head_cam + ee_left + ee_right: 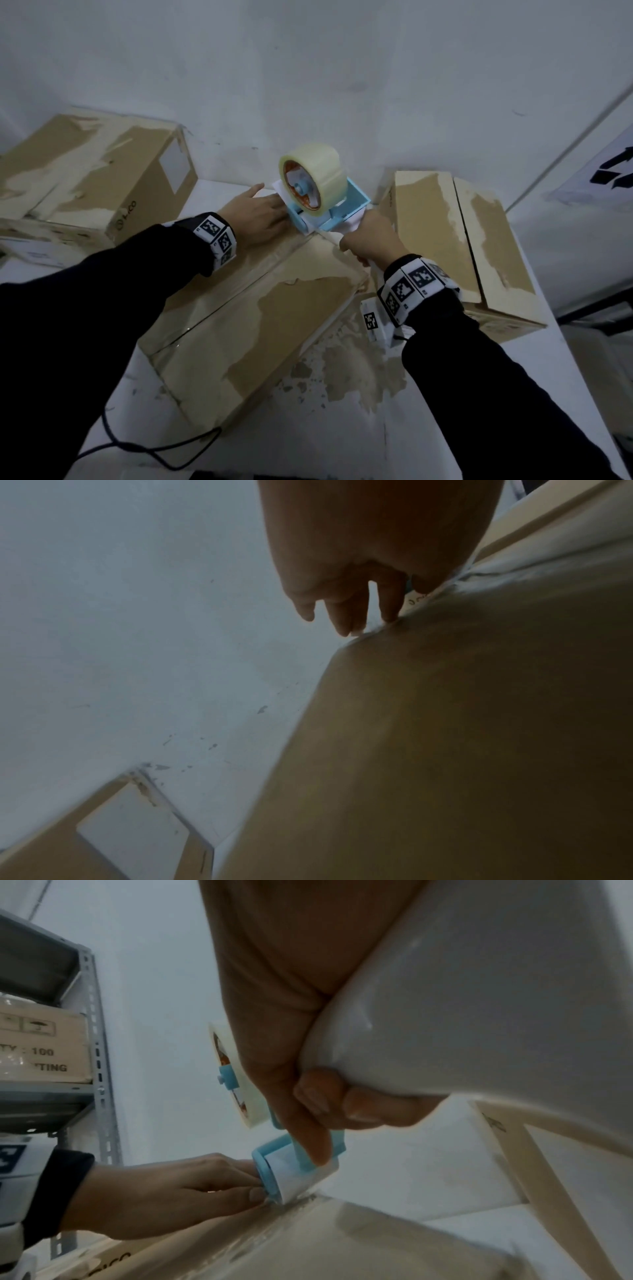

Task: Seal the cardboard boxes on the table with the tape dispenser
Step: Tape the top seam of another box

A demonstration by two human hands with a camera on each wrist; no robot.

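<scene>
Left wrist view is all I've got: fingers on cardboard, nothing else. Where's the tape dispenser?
Observer: The tape dispenser sits at the far end of the middle box, right beside the left hand.
Operator: Who's holding it?
Observer: The right hand grips its white handle, index finger stretched along the blue frame.
Operator: Roller on the box?
Observer: Yes, the white roller touches the box top at the centre seam.
</scene>
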